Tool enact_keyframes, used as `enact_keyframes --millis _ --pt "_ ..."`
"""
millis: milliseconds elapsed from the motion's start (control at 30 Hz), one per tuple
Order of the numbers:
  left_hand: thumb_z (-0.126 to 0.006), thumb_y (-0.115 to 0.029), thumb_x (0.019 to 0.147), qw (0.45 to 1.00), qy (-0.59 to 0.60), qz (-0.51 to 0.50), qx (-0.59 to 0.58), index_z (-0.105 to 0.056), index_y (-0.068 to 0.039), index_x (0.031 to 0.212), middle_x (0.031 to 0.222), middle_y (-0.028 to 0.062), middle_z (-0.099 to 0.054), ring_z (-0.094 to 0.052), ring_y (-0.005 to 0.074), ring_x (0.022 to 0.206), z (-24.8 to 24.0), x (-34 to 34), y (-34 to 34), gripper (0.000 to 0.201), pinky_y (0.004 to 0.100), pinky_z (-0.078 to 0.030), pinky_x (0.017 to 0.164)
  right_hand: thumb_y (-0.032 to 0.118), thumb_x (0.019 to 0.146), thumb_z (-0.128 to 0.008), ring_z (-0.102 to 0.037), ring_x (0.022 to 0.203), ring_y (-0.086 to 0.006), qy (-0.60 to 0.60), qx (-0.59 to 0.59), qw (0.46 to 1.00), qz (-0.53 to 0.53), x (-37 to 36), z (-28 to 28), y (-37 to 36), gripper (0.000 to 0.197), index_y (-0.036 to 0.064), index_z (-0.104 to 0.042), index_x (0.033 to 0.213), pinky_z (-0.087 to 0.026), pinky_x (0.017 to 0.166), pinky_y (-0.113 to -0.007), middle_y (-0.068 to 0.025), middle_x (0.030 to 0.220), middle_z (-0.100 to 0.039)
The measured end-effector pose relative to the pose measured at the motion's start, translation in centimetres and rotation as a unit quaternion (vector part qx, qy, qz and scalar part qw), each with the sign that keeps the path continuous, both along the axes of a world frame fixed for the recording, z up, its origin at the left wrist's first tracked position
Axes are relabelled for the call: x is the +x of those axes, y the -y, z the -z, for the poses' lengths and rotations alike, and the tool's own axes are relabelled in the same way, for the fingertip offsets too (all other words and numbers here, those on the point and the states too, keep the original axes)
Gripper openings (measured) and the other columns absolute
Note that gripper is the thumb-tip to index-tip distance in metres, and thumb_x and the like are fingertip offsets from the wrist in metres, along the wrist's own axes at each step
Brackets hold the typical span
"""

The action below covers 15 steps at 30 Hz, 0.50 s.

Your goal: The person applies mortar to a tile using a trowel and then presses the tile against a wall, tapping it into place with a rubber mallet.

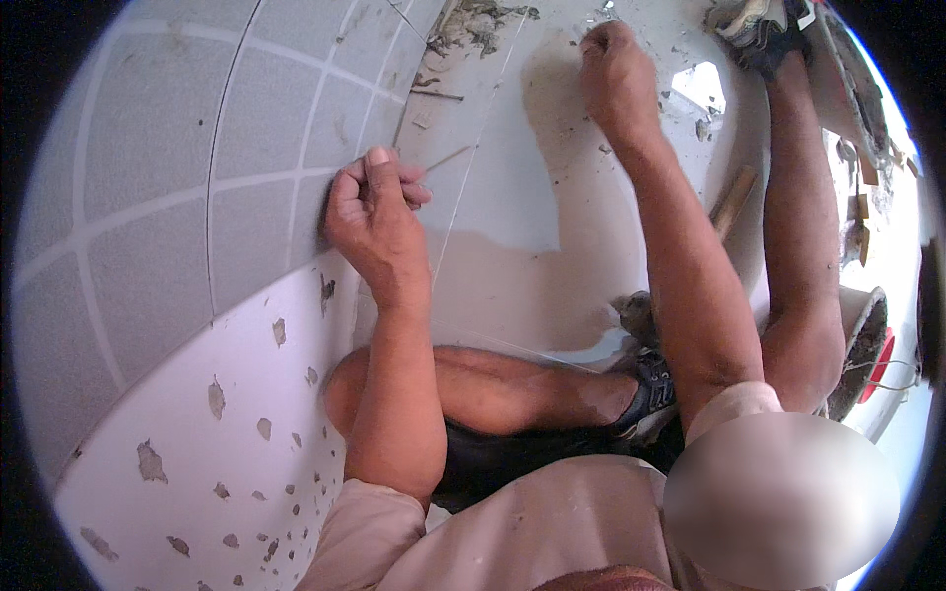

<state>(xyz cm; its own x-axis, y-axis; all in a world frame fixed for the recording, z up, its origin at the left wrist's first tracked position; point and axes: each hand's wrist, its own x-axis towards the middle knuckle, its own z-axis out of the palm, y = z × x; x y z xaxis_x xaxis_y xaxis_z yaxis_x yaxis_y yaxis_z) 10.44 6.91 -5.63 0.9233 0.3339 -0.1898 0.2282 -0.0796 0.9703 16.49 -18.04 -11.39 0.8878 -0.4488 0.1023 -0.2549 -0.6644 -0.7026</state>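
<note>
My left hand is closed in a pinch, thumb against the fingers, beside the grey tiled wall. A thin brown stick extends from near its fingertips over the pale floor tiles; I cannot tell whether the fingers hold it or it lies behind them. Farther off and to the right, my right hand is closed above the floor, its fingers curled. What it holds, if anything, is hidden. Another thin dark stick lies by the foot of the wall.
Mortar crumbs litter the far floor beside the wall. A wooden piece lies between my right arm and outstretched leg. At the right stands a dirty bucket with a wire handle. The white lower wall has chipped spots.
</note>
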Motion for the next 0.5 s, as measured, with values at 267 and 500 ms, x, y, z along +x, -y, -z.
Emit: enact_keyframes --millis 267,500 --pt "-0.06 -0.018 0.104 0.989 0.119 0.03 0.088 -0.069 0.007 0.104 0.092 0.0139 -0.074 -0.069 0.0168 0.078 -1.9 0.1 1.0 0.026 0.029 -0.057 0.075 0.008 0.09 -0.06 -0.066 0.099 -0.0429 0.004 0.007 0.996 -0.087 -5.8 0.0 -5.1 0.034 0.0084 -0.067 0.123 -0.053 0.088 -0.049 -0.0216 0.109 -0.067" --pt "-0.066 -0.017 0.099 0.992 0.054 0.068 0.087 -0.07 0.004 0.1 0.085 0.012 -0.074 -0.067 0.0157 0.071 -1.0 -1.1 -0.3 0.021 0.0309 -0.055 0.073 0.013 0.088 -0.062 -0.069 0.098 -0.0395 -0.088 -0.06 0.989 -0.101 -8.8 -2.0 -1.1 0.025 0.0105 -0.075 0.109 -0.057 0.089 -0.047 -0.0183 0.104 -0.07"
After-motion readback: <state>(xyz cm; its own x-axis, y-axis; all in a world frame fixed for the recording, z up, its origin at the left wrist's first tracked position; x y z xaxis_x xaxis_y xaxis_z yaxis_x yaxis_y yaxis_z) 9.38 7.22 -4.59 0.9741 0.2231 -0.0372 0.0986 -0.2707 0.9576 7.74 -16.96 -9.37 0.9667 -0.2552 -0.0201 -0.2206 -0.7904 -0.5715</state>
